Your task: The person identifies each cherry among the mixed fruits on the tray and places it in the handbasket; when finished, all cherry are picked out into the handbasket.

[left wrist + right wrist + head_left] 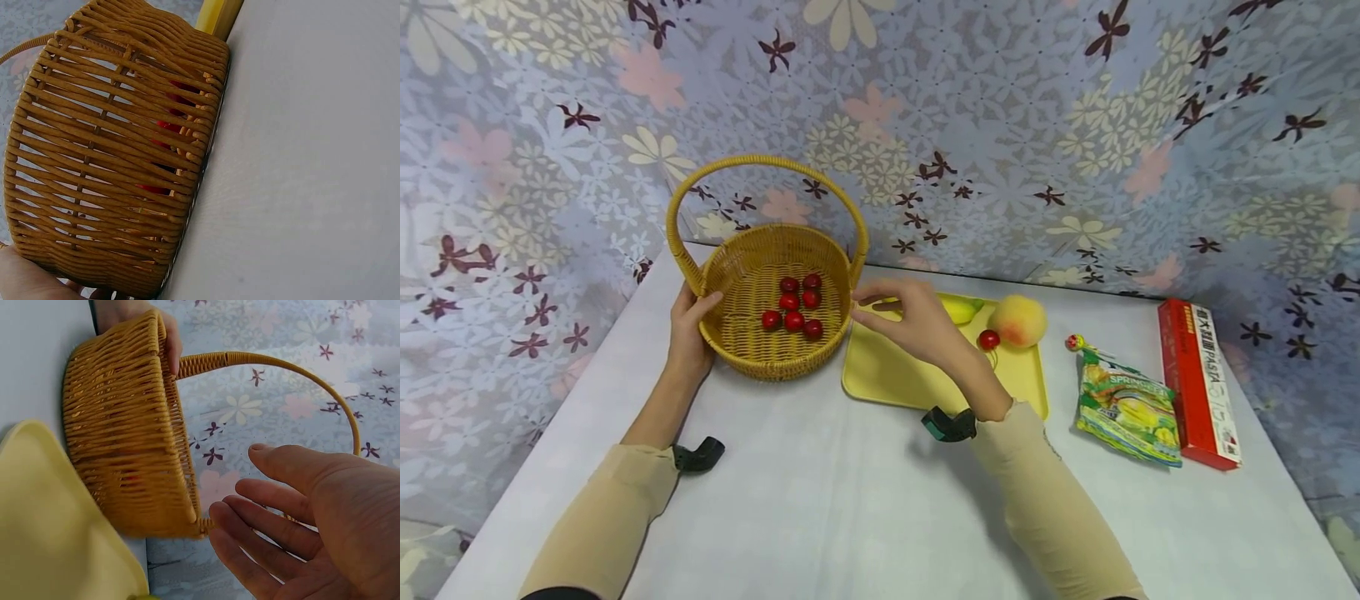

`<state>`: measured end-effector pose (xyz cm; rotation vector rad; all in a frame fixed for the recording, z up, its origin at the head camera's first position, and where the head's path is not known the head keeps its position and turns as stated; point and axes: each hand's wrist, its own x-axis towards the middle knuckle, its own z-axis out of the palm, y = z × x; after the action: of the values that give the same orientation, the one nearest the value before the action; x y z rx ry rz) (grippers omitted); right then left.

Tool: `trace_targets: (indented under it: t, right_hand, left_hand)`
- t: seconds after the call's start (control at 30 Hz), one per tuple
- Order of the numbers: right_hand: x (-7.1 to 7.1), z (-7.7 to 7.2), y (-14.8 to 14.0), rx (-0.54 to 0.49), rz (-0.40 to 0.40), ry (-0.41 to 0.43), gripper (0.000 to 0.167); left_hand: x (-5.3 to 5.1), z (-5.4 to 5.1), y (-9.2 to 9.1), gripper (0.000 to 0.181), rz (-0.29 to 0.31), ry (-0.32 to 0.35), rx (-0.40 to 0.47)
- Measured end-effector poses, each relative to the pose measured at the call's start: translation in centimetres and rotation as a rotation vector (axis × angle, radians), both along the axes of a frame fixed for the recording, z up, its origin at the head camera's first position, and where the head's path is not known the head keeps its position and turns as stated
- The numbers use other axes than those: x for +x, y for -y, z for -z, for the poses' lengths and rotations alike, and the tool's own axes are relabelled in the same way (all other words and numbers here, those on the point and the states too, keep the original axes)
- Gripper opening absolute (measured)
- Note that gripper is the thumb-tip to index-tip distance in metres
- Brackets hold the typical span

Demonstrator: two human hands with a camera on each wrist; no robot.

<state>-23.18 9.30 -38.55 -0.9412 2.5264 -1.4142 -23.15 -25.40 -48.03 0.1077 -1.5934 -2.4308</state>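
A round wicker basket (760, 367) with a tall hoop handle stands on the table, several red cherries (793, 321) on its woven floor. My left hand (692, 329) grips its left rim, thumb over the edge and fingers outside. In the left wrist view, part of that hand (28, 278) shows under the basket wall (100, 144). My right hand (917, 321) hovers by the basket's right side, above a yellow tray (887, 375). The right wrist view shows this hand (312, 525) with loosely bent fingers, holding nothing; whether its fingertips touch the handle base I cannot tell.
The tray bears a peach (1019, 322), a stemmed cherry (988, 340) and a banana (962, 311) partly behind my right hand. Farther right lie a ladybird-topped stick (1076, 342), a green-and-yellow packet (1131, 408) and a red pasta box (1198, 383). Flowered cloth hangs behind the table.
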Motion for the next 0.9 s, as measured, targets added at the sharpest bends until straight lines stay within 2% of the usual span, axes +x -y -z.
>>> trace_targets:
  t: [0.13,0.5,0.9]
  right_hand:
    - [0.3,0.5,-1.2,0.019,0.03,-0.011,0.03]
    - [1.1,2.7,-6.2,0.086,0.177,-0.019,0.029]
    - [2.5,4.2,-10.9,0.151,0.272,-0.12,0.034]
  left_hand:
    - [0.0,0.0,-0.1,0.055,-0.005,0.0,-0.002]
    - [-0.1,0.0,-0.2,0.053,-0.007,0.011,-0.009]
    - [0.0,-0.1,0.0,0.054,0.003,0.025,-0.025]
